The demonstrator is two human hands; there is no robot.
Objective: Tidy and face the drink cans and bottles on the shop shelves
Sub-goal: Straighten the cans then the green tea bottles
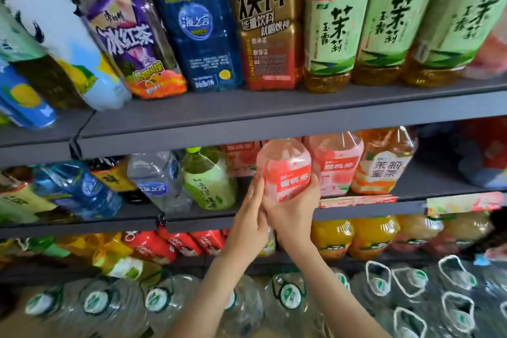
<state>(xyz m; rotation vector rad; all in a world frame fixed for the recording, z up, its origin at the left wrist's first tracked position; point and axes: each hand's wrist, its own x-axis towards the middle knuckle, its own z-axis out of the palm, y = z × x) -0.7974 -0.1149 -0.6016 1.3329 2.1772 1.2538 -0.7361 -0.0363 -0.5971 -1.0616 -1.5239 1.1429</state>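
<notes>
At the middle shelf's (370, 211) near edge, the right hand (295, 215) is gripping the pink peach bottle (285, 170), the left hand (251, 214) is pressing it flat-fingered, apparently facing it; seating it beside the matching bottle (336, 164) looks next.

1. Lit brightly and evenly from the front; soft, without hard shadows on the labels.
2. Dim in the recesses under the upper shelf edge (274, 129), darkest at far right and top left.
3. Mild glare on the green-tea bottles (336, 35), pale sheen on the clear water jugs (290, 293) below.
4. Bent strongly by the wide lens: bowed shelf lines, outward-leaning bottles at left.
5. Smeared with motion blur at the left edge and lower corners; sharpest near the pink bottle (285, 170).
</notes>
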